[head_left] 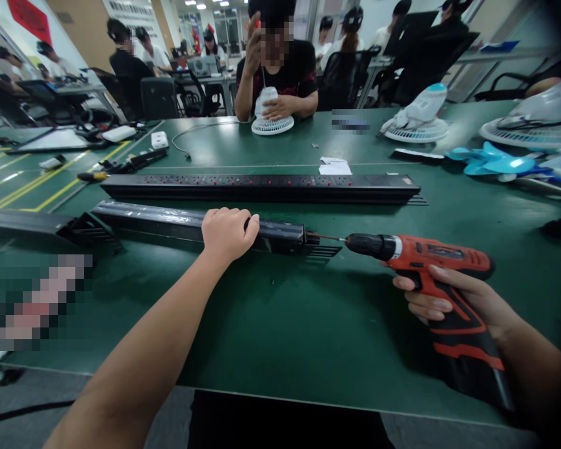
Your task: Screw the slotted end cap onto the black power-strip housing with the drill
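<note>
My left hand [229, 234] is wrapped over a long black power strip housing [159, 218], which lies lengthwise on the green table. The thumb points right, toward the housing's end with its slotted bracket [325, 251]. My right hand [453, 299] grips a red and black cordless drill [442, 255] by its handle. From the drill's chuck a long thin bit [330, 237] reaches left to the end of the housing. Whether its tip sits in a screw is too small to tell. A second black power strip [262, 186], with a row of sockets and red dots, lies just behind.
Another black housing [23, 221] lies at the left. A screwdriver [93, 177] is near the far strip's left end. Across the green table [280, 337], a person [280, 68] handles a small white fan [272, 115]. White fan parts [418, 118] and blue blades [490, 159] lie at the right.
</note>
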